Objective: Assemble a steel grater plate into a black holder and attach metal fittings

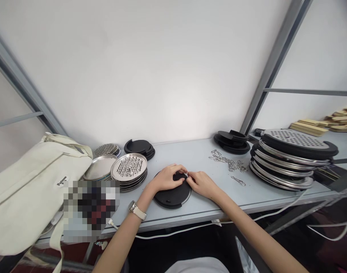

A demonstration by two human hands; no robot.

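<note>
A round black plastic holder (171,198) lies flat near the table's front edge, between my hands. My left hand (171,176) rests over its upper part, fingers bent around the rim. My right hand (201,183) pinches at the holder's upper right edge, where a small shiny metal piece (186,174) shows between both hands' fingertips. Most of that piece is hidden by the fingers. To the right lie several loose wire clips (231,163), with a single wire clip (238,181) closer to the front.
Stacked round metal grater plates (129,167) and plain metal discs (101,167) stand left, beside a cream bag (39,185). Black holders (139,147) sit behind, with more black holders (231,141) at back right. A tall stack of graters in black holders (292,159) stands right.
</note>
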